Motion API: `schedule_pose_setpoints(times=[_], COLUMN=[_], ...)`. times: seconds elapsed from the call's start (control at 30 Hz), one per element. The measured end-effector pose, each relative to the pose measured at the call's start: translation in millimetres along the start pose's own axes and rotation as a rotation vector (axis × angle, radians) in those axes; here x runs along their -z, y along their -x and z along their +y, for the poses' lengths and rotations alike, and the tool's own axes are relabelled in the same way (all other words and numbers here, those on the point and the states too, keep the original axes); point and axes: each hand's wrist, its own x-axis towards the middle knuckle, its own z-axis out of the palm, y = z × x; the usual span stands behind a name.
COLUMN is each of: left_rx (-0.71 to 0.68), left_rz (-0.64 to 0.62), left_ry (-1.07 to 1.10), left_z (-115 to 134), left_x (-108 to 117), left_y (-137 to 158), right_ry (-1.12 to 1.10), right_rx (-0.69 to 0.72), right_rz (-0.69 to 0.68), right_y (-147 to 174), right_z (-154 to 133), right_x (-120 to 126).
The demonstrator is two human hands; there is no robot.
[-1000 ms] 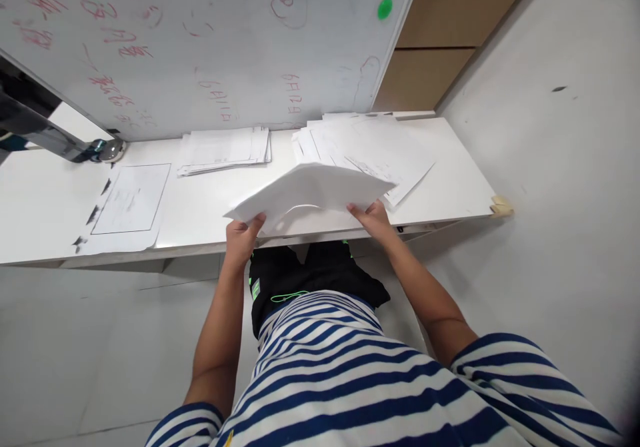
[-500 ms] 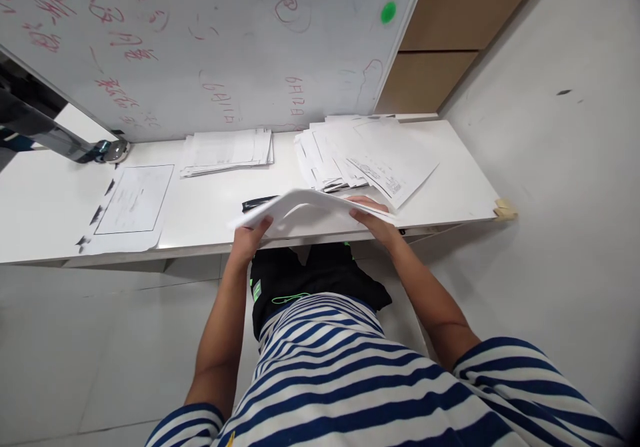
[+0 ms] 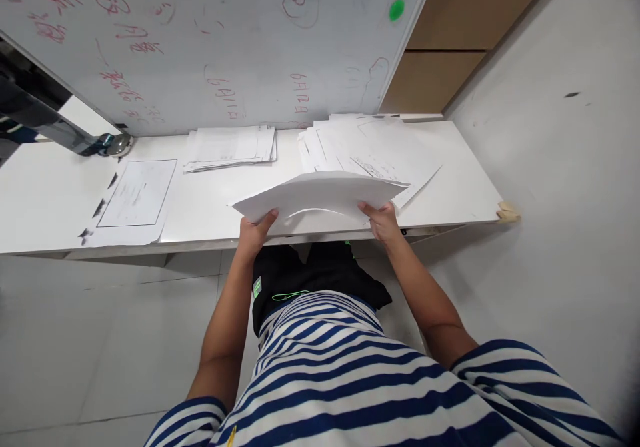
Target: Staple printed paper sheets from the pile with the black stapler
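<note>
Both my hands grip white paper (image 3: 320,192), bowed upward in the middle above the front edge of the desk. My left hand (image 3: 256,228) pinches its left end, thumb on top. At the right end my right hand (image 3: 383,219) holds it the same way, with the other fingers mostly hidden underneath. Just behind it lies a spread pile of printed sheets (image 3: 370,144), partly covered by the held paper. How many sheets I hold, I cannot tell.
A neater stack of papers (image 3: 233,146) lies at the back of the white desk (image 3: 200,210). One framed sheet (image 3: 137,194) lies at the left, beside black marks. The whiteboard (image 3: 240,40) rises behind; a wall (image 3: 560,187) bounds the right.
The held paper has tilted so that more of its face shows, and it now hides the black object behind it. My right hand's fingers have gone from on top to underneath.
</note>
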Motion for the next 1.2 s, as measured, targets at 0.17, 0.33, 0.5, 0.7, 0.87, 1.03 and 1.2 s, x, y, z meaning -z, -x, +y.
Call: schedule_pose_setpoints(times=[0.17,0.33,0.5,0.7,0.87,1.03,1.2], left_rx=[0.016,-0.101,-0.56,-0.392,-0.415,-0.477,-0.494], left_rz=[-0.023,-0.13,-0.122,-0.248,-0.234,-0.292,-0.333], left_ry=[-0.067,-0.323,-0.863,-1.034,-0.992,-0.965,-1.019], left_z=[3,7,6,-18,-24,-20,-12], left_x=[3,7,21,28,30,36,39], left_y=[-1,-6,-35,-64,-64,-64,-62], right_ry=[0.186,0.402,0.401,0.253,0.161,0.136,0.094], right_rx=[-0.071,-0.044,-0.202,-0.543,-0.629,-0.727,-0.767], right_rz=[0.014,0.024,0.065,0.062,0.056,0.024,-0.005], right_y=[11,30,47,74,90,95,97], right_z=[-9,-33,-36,-15,-15,-17,-25], right_x=[-2,23,72,94,85,76,70])
